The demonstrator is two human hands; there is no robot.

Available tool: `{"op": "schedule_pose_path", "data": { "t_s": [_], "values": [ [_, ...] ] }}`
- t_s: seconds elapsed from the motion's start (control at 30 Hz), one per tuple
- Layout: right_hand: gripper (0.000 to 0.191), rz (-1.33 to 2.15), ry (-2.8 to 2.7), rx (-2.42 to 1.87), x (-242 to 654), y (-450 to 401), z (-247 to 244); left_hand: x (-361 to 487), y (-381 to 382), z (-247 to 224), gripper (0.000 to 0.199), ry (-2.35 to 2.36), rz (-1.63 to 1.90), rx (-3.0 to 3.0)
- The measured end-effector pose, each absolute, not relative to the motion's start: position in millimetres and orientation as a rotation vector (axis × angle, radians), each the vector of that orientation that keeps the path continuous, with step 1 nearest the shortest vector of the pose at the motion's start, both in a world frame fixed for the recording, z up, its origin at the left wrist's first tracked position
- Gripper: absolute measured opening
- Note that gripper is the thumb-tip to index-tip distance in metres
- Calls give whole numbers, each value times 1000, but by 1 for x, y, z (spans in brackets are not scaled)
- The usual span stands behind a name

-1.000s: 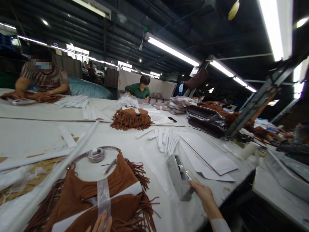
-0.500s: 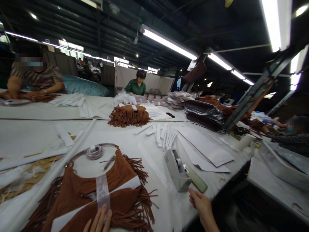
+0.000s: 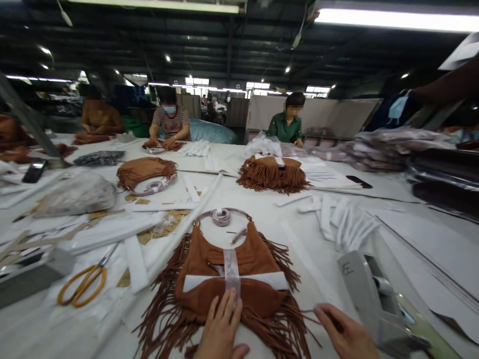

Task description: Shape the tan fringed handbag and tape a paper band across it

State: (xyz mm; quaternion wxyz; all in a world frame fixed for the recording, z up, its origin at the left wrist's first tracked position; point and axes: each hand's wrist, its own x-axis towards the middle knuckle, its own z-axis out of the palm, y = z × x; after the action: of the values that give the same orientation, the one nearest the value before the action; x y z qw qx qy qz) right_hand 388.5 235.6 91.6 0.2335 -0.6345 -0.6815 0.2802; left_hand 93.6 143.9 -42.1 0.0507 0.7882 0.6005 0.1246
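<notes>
- ceiling: dark steel roof beams (image 3: 232, 45) w/ ducts & cross-members, runs far back, v. dim
- long fluor. tube lights (image 3: 396, 20) overhead, one strip top R, another top L edge
- small round spotlights (image 3: 167, 58) dotted across ceiling, more toward back
- pale thing hanging from roof (image 3: 297, 40), prob. a cable, too blurred to tell
- row of bright windows (image 3: 196, 81) along far wall, more of them R of centre
- pale partition panels (image 3: 318, 113) behind table, R of centre
- grey metal strut (image 3: 26, 114) slants up at L edge
- big teal sack (image 3: 213, 132) just behind table
- long white-covered worktable (image 3: 258, 209) fills lower view, stretches toward far wall
</notes>
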Motion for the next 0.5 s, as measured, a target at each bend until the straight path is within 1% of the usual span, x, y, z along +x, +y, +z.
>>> {"op": "schedule_pose_path", "data": {
  "t_s": [0.1,0.2,0.27,0.33,0.5],
  "values": [
    [35,1038,-2327,-1253,321,252,128,94,142,-40,92,1807,401,2381],
    [27,1068,-2740,-847,271,272,150,95,142,-37,91,1812,404,2359],
    [24,960,-3004,-605,246,288,153,96,142,-36,90,1818,400,2345],
    [20,833,-3161,-482,226,304,148,96,143,-35,90,1815,396,2333],
    [11,499,-3369,-471,185,325,123,97,143,-40,91,1801,398,2312]
  ]
}}
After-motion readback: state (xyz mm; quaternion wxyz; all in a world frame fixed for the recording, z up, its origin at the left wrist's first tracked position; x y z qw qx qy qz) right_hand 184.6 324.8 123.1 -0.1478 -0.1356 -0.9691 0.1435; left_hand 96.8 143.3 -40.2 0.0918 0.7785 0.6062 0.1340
